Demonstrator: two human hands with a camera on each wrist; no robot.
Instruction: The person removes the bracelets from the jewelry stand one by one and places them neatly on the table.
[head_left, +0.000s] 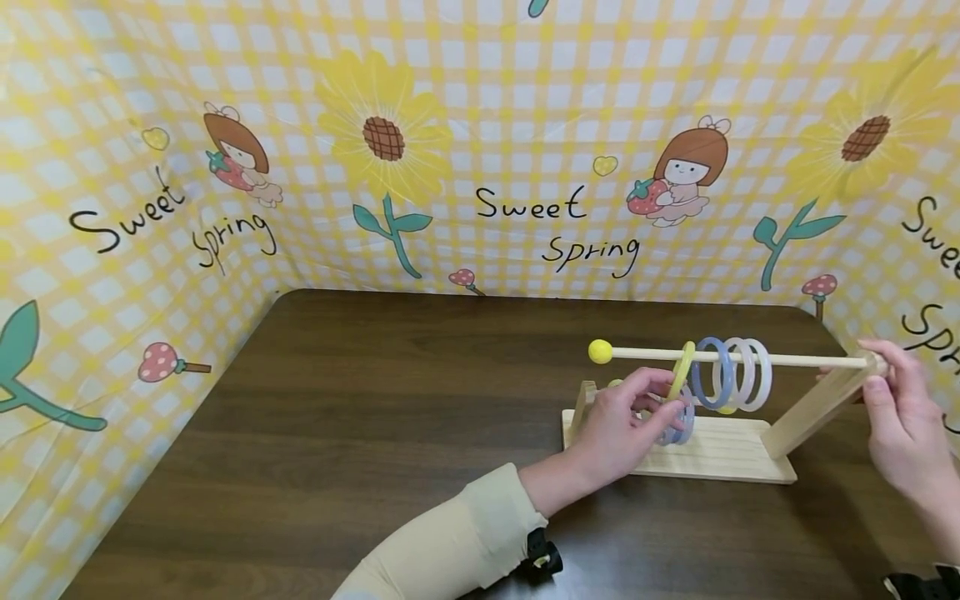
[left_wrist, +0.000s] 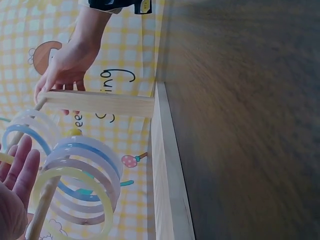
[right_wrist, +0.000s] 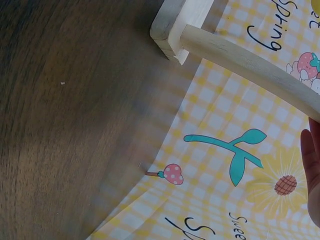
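A wooden bangle stand has a flat base [head_left: 720, 454], a slanted post [head_left: 817, 412] and an upper rod [head_left: 810, 361] tipped with a yellow ball [head_left: 600, 352]. My left hand [head_left: 615, 425] pinches a yellow ring [head_left: 682, 371] that hangs around the upper rod. Further right on that rod hang blue rings [head_left: 697, 392] and whitish rings [head_left: 765, 375]. Below, a lower rod [left_wrist: 46, 202] carries several rings, among them a pale yellow ring [left_wrist: 108, 205]; my left hand partly hides them in the head view. My right hand [head_left: 907, 425] grips the post's top, where the upper rod meets it.
The stand is on the right side of a dark brown wooden table [head_left: 337, 433]. A yellow checked cloth [head_left: 510, 125] with printed flowers and lettering rises along the back and both sides. A shorter wooden upright [head_left: 584, 404] stands at the base's left end.
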